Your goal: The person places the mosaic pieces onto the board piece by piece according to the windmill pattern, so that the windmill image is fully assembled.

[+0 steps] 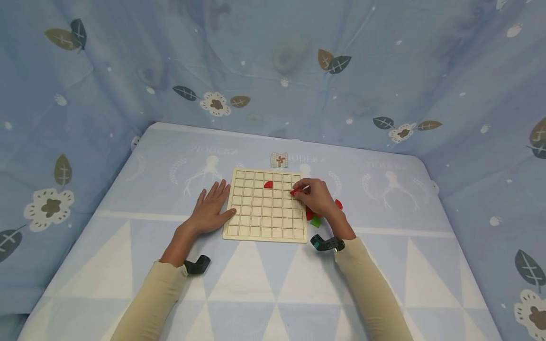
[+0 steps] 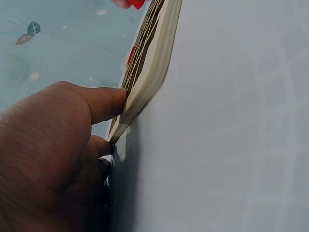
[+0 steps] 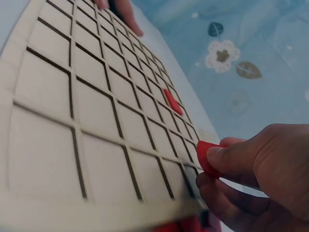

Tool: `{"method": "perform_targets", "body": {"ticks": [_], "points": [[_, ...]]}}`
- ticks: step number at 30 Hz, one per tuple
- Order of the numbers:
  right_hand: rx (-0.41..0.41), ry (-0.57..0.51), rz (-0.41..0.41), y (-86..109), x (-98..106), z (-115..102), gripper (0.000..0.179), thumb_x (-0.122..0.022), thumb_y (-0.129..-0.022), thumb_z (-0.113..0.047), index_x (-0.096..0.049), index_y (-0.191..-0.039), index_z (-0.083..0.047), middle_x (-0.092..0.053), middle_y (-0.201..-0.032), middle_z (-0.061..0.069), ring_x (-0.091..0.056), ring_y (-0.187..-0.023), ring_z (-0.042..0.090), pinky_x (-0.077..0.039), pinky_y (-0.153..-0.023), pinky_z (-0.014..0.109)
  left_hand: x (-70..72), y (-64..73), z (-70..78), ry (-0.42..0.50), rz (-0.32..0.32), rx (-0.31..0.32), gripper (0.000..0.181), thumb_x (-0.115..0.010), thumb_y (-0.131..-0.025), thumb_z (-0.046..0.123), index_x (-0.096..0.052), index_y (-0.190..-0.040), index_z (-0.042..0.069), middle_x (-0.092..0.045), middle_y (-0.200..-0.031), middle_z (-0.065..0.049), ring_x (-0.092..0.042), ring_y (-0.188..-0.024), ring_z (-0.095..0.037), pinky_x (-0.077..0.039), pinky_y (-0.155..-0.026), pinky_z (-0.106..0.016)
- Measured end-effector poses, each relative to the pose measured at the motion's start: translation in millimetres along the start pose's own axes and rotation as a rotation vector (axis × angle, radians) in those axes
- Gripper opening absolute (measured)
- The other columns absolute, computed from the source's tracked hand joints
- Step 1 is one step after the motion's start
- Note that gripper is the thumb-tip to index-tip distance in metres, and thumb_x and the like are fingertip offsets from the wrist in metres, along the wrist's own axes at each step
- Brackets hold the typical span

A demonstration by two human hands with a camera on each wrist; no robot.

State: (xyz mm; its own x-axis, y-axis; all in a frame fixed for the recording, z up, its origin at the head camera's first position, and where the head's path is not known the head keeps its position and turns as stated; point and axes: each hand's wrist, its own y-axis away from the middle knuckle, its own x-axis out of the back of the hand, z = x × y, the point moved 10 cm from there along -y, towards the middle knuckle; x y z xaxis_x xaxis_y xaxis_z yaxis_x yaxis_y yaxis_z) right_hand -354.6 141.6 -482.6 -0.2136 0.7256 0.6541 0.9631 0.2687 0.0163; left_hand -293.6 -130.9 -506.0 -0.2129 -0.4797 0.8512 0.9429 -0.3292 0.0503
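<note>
A light wooden grid board (image 1: 265, 206) with square cells lies on the table. One red quarter-round piece (image 1: 268, 184) sits in a cell of an upper row. My left hand (image 1: 210, 208) rests at the board's left edge, fingers spread, its thumb (image 2: 108, 102) touching the rim in the left wrist view. Over the right side of the board, my right hand (image 1: 316, 195) pinches another red piece (image 3: 206, 157) between thumb and fingers. Partly hidden under that hand, several red pieces (image 1: 339, 204) and a green piece (image 1: 315, 221) lie beside the board.
Behind the board lies a small card (image 1: 279, 160) printed with a grid and a red pinwheel-like figure. A patterned cloth (image 1: 239, 293) covers the table. Blue curtains (image 1: 273, 71) with leaves and flowers hang at the back and both sides.
</note>
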Motion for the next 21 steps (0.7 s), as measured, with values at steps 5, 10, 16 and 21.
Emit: {"method": "perform_targets", "body": {"ticks": [5,10,16,21], "points": [[0.082,-0.046,-0.008,-7.4,-20,-20,0.011,-0.072,-0.091,-0.008,-0.073,-0.102,-0.006,-0.068,-0.094,0.005,-0.067,-0.087,0.021,-0.055,-0.077,0.035,-0.6,-0.4,-0.3,-0.011,0.004,-0.007,0.076,-0.052,-0.1,0.034,-0.017,-0.154,-0.005,-0.008,-0.161,-0.021,-0.001,-0.148,-0.036,0.003,-0.115,-0.057],[0.088,-0.108,0.025,-14.8,-32,-28,0.009,-0.074,-0.089,-0.011,-0.074,-0.098,-0.009,-0.068,-0.088,0.001,-0.067,-0.078,0.016,-0.055,-0.07,0.031,-0.8,-0.5,0.0,-0.015,0.001,-0.011,0.077,-0.052,-0.1,0.036,-0.017,-0.155,-0.005,-0.008,-0.162,-0.021,0.0,-0.148,-0.036,0.003,-0.115,-0.057],[0.059,-0.161,0.084,-19.7,-38,-29,0.007,-0.077,-0.086,-0.014,-0.077,-0.09,-0.009,-0.07,-0.079,0.0,-0.065,-0.07,0.016,-0.052,-0.062,0.029,0.3,-0.5,0.8,-0.009,0.015,-0.015,0.077,-0.054,-0.099,0.033,-0.018,-0.154,-0.005,-0.009,-0.161,-0.022,-0.002,-0.148,-0.037,0.002,-0.115,-0.058],[0.036,-0.162,0.097,-22.0,-43,-28,0.006,-0.078,-0.086,-0.014,-0.077,-0.088,-0.008,-0.07,-0.078,0.0,-0.064,-0.069,0.015,-0.052,-0.06,0.028,-0.8,-1.0,-1.4,-0.032,0.016,-0.01,0.077,-0.054,-0.099,0.035,-0.018,-0.155,-0.005,-0.009,-0.161,-0.021,-0.002,-0.148,-0.036,0.002,-0.115,-0.058]]}}
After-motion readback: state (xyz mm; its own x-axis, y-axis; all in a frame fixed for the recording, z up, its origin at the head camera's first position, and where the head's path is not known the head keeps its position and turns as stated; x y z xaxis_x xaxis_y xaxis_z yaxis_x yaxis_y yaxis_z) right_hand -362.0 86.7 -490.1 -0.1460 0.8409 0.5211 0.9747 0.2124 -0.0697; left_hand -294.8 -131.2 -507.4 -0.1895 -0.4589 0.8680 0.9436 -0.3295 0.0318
